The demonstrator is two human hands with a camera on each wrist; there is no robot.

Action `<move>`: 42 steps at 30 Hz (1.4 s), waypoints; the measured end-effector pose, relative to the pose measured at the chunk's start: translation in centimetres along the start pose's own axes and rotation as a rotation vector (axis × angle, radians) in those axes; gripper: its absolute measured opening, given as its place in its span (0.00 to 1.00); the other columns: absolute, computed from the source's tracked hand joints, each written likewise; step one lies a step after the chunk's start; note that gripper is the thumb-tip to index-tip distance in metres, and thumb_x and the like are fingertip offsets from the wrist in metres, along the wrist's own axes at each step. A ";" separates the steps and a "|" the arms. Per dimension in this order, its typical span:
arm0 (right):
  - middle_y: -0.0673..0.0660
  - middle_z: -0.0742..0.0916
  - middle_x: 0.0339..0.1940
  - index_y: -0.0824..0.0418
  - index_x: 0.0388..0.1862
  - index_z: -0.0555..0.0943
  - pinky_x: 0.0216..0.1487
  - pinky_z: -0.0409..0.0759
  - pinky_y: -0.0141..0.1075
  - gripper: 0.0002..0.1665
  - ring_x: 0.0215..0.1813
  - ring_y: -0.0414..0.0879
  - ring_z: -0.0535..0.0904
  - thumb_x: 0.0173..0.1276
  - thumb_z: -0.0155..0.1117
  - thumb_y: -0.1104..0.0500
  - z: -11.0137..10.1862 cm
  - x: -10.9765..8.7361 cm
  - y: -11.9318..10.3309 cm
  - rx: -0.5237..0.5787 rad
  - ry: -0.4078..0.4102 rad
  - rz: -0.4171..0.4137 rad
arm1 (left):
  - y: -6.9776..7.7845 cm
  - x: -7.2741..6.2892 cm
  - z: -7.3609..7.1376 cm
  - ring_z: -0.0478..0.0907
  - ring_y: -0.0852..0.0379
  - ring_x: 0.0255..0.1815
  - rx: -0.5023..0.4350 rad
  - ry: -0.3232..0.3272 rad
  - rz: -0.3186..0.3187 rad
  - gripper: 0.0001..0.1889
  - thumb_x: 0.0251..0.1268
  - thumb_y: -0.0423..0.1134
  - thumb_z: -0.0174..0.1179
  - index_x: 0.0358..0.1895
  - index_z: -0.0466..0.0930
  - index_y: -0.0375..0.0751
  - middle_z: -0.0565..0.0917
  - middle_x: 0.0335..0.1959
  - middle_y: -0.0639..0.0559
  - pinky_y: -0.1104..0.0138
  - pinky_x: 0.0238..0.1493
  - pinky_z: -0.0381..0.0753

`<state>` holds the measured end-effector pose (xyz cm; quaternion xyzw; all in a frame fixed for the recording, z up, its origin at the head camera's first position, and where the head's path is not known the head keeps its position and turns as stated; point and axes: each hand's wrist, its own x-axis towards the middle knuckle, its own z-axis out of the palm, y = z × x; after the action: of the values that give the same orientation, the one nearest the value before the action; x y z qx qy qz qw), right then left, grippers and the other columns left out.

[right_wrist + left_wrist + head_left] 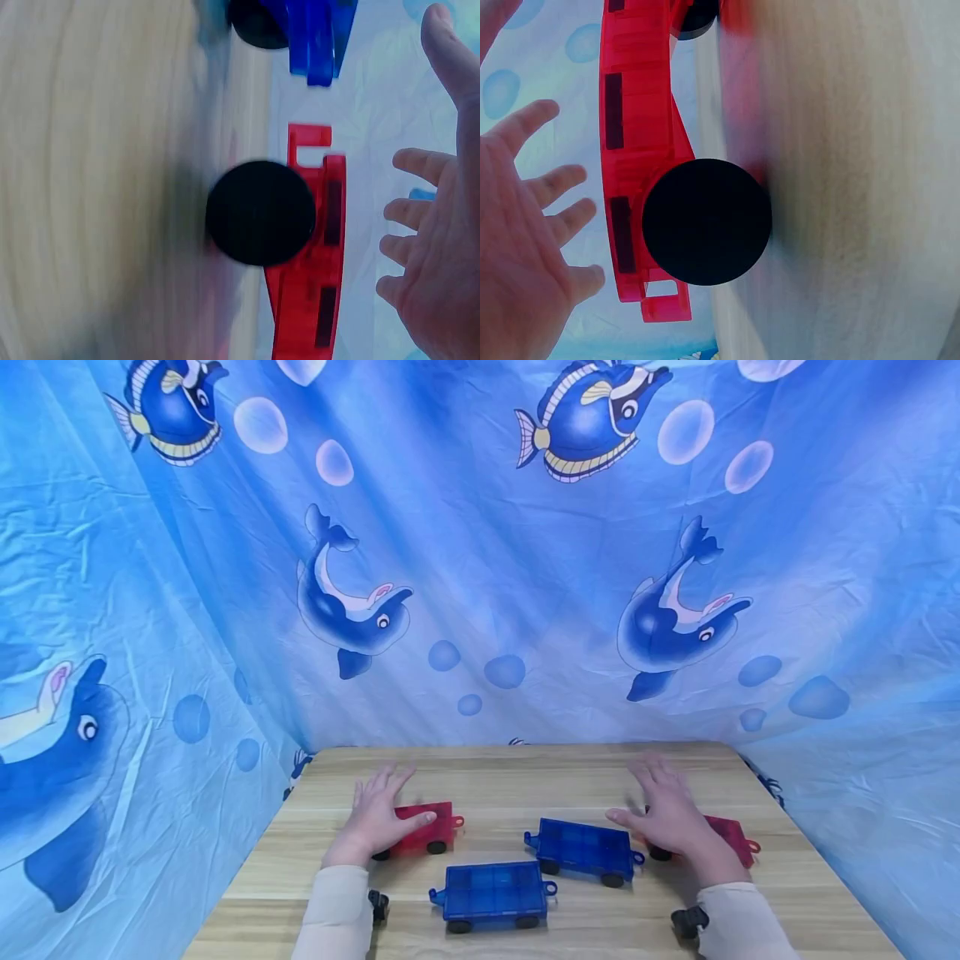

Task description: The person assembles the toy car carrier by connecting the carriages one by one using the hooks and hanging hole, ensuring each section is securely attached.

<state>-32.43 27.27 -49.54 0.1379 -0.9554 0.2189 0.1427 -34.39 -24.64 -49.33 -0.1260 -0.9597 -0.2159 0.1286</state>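
My left hand (377,812) spreads over a red translucent toy car base (442,823) with black wheels, hiding its left part. In the left wrist view the fingers are stretched out beside this red base (641,112), gripping nothing. Above a second red base (731,837) on the right, my right hand (670,810) is held with fingers extended, its forearm covering part of the toy. The right wrist view shows that red base (307,300) with a gap between it and the fingers. Two blue bases of the same kind stand between the hands: one nearer me (493,892), one farther right (585,848).
A light wooden table (517,777) carries all the toys. Blue cloth (480,568) printed with fish, dolphins and bubbles hangs behind it and on both sides. The blue bases and red bases have small hooks and loops at their ends. Black wrist cameras sit by both cuffs.
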 end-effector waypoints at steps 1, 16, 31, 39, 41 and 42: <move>0.74 0.58 0.83 0.65 0.81 0.64 0.77 0.39 0.72 0.65 0.83 0.73 0.46 0.61 0.67 0.22 0.1 0.1 -0.2 0.002 0.004 -0.012 | 0.0 0.0 0.0 0.52 0.27 0.81 -0.010 -0.006 0.001 0.55 0.54 0.78 0.66 0.82 0.64 0.53 0.57 0.83 0.35 0.29 0.76 0.36; 0.65 0.67 0.82 0.59 0.80 0.70 0.71 0.61 0.74 0.55 0.80 0.70 0.60 0.64 0.73 0.30 1.8 0.4 -4.6 0.081 -0.048 -0.082 | 0.3 -0.4 -0.1 0.60 0.35 0.79 -0.071 -0.119 -0.019 0.47 0.55 0.70 0.72 0.77 0.73 0.54 0.69 0.77 0.41 0.33 0.79 0.39; 0.55 0.71 0.80 0.49 0.80 0.70 0.72 0.66 0.66 0.52 0.80 0.62 0.63 0.63 0.73 0.29 3.3 1.7 -10.5 0.199 -0.160 -0.154 | 0.7 -0.4 -0.2 0.64 0.37 0.77 -0.126 -0.175 -0.057 0.44 0.52 0.63 0.78 0.73 0.77 0.55 0.74 0.73 0.48 0.38 0.81 0.41; 0.50 0.71 0.79 0.45 0.81 0.68 0.73 0.68 0.62 0.53 0.80 0.58 0.64 0.63 0.69 0.25 3.9 1.3 -12.5 0.256 -0.226 -0.201 | 0.6 -0.3 0.0 0.64 0.36 0.77 -0.144 -0.181 -0.063 0.43 0.50 0.61 0.81 0.72 0.77 0.55 0.74 0.74 0.47 0.39 0.81 0.43; 0.50 0.71 0.79 0.45 0.81 0.68 0.73 0.68 0.63 0.54 0.80 0.58 0.64 0.62 0.68 0.23 3.9 1.2 -13.0 0.263 -0.239 -0.206 | 0.7 -0.3 0.0 0.63 0.35 0.78 -0.154 -0.183 -0.069 0.43 0.50 0.60 0.81 0.72 0.77 0.55 0.74 0.74 0.47 0.37 0.80 0.44; 0.50 0.71 0.79 0.44 0.81 0.68 0.73 0.68 0.63 0.55 0.80 0.58 0.64 0.61 0.68 0.23 3.9 1.1 -13.3 0.263 -0.244 -0.211 | 0.7 -0.3 0.0 0.62 0.35 0.78 -0.158 -0.183 -0.072 0.43 0.49 0.61 0.81 0.72 0.78 0.56 0.74 0.74 0.47 0.37 0.80 0.45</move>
<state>-29.98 13.72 -47.51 0.2800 -0.9091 0.3072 0.0286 -33.88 -24.10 -49.16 -0.1204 -0.9513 -0.2830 0.0224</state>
